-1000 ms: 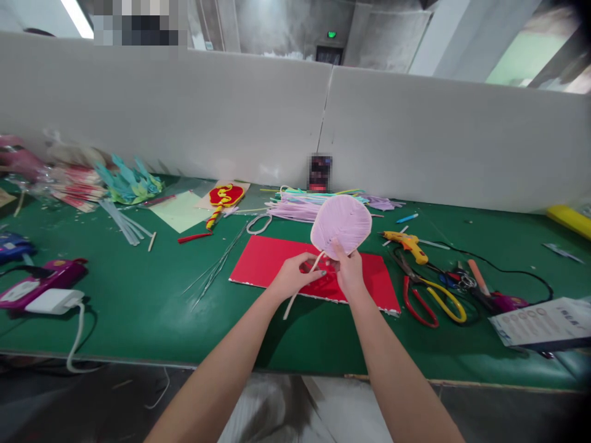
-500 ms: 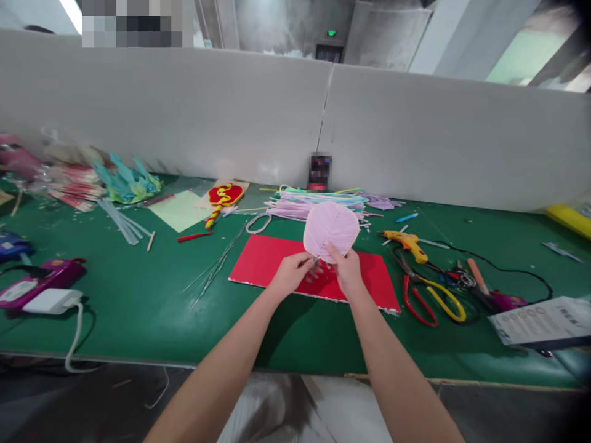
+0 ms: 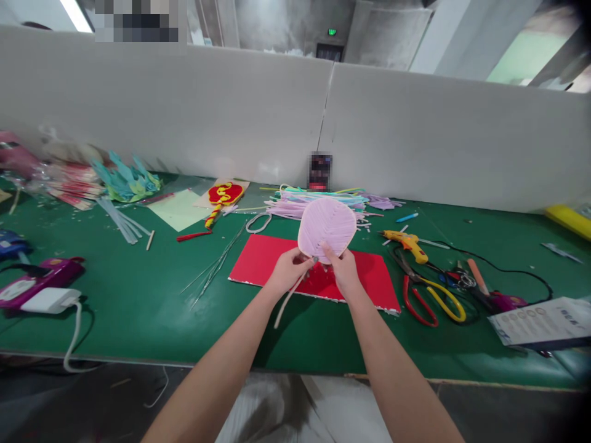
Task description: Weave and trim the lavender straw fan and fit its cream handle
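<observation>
A rounded lilac fan-shaped piece [image 3: 327, 226], covered in slanting rows of fuzzy pipe cleaner with a cream edging, is held upright over the red board [image 3: 261, 258]. My right hand [image 3: 345, 272] grips its lower right edge, thumb on the front face and the other fingers behind. At the lower left edge, my left hand [image 3: 287, 271] is closed in a pinch on a cream pipe cleaner [image 3: 286, 307], whose loose end hangs toward the table's front. Whether that strip joins the edging is hidden by my fingers.
Behind the fan lies a heap of pastel pipe cleaners [image 3: 289, 206]. Right stand a yellow glue gun [image 3: 409, 243] and pliers [image 3: 431, 289] with red and yellow handles. Left are thin wires [image 3: 217, 264], a red-and-yellow fan [image 3: 225, 195] and a purple power strip [image 3: 50, 277].
The fan has shifted slightly left and up with my hands. A cream pipe cleaner end now hangs below my left hand, where none showed before.
</observation>
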`<state>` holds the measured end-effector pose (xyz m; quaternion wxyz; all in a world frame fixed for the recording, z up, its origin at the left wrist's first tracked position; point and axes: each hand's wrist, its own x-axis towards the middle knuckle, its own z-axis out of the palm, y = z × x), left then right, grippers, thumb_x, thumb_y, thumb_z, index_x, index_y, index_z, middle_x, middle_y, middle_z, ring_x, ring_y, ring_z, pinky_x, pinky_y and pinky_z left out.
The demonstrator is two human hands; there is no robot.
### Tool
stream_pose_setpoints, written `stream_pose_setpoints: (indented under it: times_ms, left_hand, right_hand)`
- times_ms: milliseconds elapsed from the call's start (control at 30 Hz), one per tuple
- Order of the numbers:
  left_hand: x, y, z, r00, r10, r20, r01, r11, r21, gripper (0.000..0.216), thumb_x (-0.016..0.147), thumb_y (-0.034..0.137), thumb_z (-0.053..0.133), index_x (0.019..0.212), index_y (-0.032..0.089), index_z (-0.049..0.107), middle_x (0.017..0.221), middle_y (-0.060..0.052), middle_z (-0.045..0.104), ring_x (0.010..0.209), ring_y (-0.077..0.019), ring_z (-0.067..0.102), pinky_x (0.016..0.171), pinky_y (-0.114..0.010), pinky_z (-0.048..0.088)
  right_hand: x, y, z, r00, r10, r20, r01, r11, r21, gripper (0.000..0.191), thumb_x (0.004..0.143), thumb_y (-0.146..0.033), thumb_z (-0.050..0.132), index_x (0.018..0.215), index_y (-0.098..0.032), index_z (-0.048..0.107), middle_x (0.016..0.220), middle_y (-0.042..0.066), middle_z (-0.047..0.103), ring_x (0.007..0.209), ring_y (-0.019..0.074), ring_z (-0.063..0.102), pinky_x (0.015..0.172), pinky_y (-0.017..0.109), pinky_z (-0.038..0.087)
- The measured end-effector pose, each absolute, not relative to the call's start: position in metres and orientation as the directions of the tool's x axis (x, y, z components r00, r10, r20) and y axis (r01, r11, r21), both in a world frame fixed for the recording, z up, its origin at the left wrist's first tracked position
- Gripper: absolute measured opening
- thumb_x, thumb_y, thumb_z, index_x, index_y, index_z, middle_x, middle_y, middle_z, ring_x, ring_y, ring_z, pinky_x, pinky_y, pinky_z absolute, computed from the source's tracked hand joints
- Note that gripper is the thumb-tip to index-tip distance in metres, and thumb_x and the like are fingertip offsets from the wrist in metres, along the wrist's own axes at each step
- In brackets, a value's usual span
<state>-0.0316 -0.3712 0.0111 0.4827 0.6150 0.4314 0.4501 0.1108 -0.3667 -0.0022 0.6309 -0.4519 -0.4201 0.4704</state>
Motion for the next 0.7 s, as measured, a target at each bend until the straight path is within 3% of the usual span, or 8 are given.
stream_pose_setpoints:
  times_ms: [100,267,533,700]
  left_hand:
    - [-0.0326,-0.3704,0.0116,0.198,0.97,0.139,0.077,-0.157,0.985,0.016,0.071,0.031,0.059,0.074,0.015,0.057,0.06,0.002,0.058,0.051,-0.0103,0.054,0.052,-0.022,0.043]
    - [-0.0307,-0.3725,0.0154,0.208,0.971,0.122,0.059,-0.137,0.989,0.015,0.07,0.029,0.06,0.077,0.016,0.057,0.062,0.002,0.057,0.051,-0.01,0.055,0.049,-0.021,0.043]
    - [-0.0319,-0.3745,0.0158,0.193,0.972,0.138,0.054,-0.151,0.987,0.019,0.07,0.034,0.062,0.072,0.016,0.057,0.063,0.001,0.062,0.055,-0.0116,0.058,0.052,-0.022,0.045]
    - [-0.0328,-0.375,0.0147,0.165,0.97,0.177,0.099,-0.195,0.976,0.016,0.073,0.031,0.059,0.079,0.016,0.064,0.075,-0.003,0.069,0.065,-0.0149,0.063,0.065,-0.025,0.048]
  right_hand:
    - [0.1105,-0.3679,-0.0007,0.136,0.986,0.101,-0.225,0.13,-0.966,0.027,0.069,-0.044,0.065,0.067,-0.016,0.061,0.048,-0.003,0.058,0.037,0.0092,0.046,0.035,0.022,0.036]
    - [0.1112,-0.3697,0.0024,0.09,0.989,0.118,-0.229,0.136,-0.964,0.029,0.07,-0.041,0.065,0.057,-0.017,0.055,0.042,-0.005,0.051,0.034,0.0071,0.042,0.033,0.02,0.033]
    - [0.1098,-0.371,0.0025,0.098,0.987,0.127,-0.217,0.146,-0.965,0.025,0.066,-0.039,0.068,0.063,-0.016,0.06,0.046,-0.004,0.054,0.036,0.0082,0.044,0.034,0.022,0.035]
    - [0.1098,-0.3737,0.006,0.112,0.983,0.143,-0.177,0.161,-0.971,0.021,0.065,-0.034,0.07,0.061,-0.014,0.063,0.048,-0.002,0.058,0.038,0.0094,0.048,0.038,0.023,0.039]
